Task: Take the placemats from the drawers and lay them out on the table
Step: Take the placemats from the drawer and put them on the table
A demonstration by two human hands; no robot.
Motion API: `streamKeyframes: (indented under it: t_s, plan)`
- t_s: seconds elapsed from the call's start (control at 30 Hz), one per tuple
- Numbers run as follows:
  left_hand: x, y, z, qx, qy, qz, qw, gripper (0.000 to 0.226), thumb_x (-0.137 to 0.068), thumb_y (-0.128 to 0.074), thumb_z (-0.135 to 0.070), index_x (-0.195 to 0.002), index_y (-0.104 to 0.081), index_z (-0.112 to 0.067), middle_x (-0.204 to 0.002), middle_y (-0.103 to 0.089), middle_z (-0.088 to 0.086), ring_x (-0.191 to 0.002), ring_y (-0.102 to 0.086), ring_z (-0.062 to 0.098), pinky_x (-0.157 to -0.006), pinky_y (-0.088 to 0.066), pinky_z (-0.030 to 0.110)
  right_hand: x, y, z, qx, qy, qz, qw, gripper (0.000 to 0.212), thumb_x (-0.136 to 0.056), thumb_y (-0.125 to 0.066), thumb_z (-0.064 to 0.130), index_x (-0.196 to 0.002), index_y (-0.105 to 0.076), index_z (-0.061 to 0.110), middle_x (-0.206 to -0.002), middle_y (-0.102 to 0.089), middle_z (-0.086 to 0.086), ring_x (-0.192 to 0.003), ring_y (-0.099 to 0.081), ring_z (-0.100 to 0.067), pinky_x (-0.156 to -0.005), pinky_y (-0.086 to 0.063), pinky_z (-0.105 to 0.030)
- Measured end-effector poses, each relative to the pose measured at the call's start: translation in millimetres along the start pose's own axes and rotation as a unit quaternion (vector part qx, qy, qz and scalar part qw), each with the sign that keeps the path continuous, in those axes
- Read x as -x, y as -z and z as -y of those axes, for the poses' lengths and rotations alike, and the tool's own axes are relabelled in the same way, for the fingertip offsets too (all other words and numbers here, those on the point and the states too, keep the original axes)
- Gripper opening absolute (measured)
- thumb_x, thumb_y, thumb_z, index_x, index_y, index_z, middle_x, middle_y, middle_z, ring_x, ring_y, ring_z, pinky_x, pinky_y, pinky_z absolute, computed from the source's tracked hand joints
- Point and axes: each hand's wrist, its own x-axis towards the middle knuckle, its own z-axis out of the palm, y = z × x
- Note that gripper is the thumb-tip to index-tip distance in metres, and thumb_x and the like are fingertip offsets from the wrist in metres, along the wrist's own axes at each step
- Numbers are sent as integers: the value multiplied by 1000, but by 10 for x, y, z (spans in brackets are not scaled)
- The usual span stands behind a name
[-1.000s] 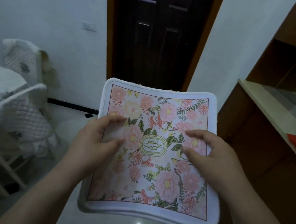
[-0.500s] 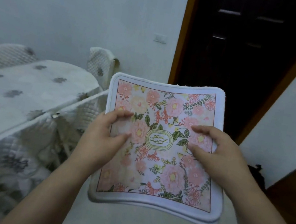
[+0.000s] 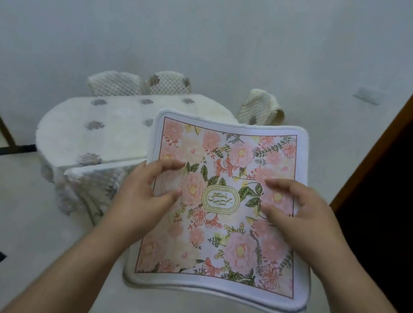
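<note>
Stack of floral placemats [image 3: 220, 238] held flat in the air, left hand [image 3: 143, 195] and right hand [image 3: 300, 218] each gripping a side edge, thumbs on top. Cloth-covered table [image 3: 91, 133] sits beyond, near the wall.

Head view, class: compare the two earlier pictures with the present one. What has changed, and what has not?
The view swung left: door and wooden shelves slid off right, and the covered table now sits ahead, behind the stack of placemats. Unchanged: left hand and right hand grip the stack's sides, thumbs on top.
</note>
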Motion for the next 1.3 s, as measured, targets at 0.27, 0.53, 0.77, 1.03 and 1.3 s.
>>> streamKeyframes:
  t_s: [0.27,0.53,0.77,1.03,1.3]
  plan:
    - [-222,325,342,-6,66,-77,995,45,-87,-77,-24,-120,-64,-51,-126,-52,-23,-123,-52,7,-107,-49,49,-719,-563,238,5,62,93,994,41,-82,-80,29,-116,-67,46,-119,-57,12,-103,-59,-7,-90,-50,-28]
    - [-1065,552,839,4,81,-103,991,45,-87,-77,-21,-122,-64,-48,-119,-45,-35,-113,-51,0,-107,-48,43,-1600,-1194,512,22,90,102,990,42,-80,-80,30,-118,-66,43,-121,-60,12,-107,-60,-7,-100,-51,-34]
    - [-2040,831,1288,20,63,-115,991,45,-87,-77,-19,-121,-64,-46,-116,-47,-33,-105,-45,-19,-107,-45,34,-2466,-1726,832,27,86,88,992,44,-82,-79,30,-121,-65,45,-124,-58,12,-111,-60,-10,-100,-51,-37]
    - [-2848,1112,1725,34,79,-120,989,45,-86,-78,-21,-119,-66,-48,-121,-50,-31,-120,-53,5,-107,-49,45,-3142,-2291,1022,23,93,72,993,46,-82,-78,29,-123,-65,48,-117,-53,11,-105,-55,-6,-89,-43,-24]
    - [-3567,1020,2019,21,112,-149,982,44,-86,-78,-18,-119,-67,-45,-120,-49,-33,-119,-53,5,-105,-51,46,-4078,-2682,863,-11,89,111,990,49,-84,-78,34,-126,-61,52,-128,-57,12,-113,-59,-10,-97,-53,-33]
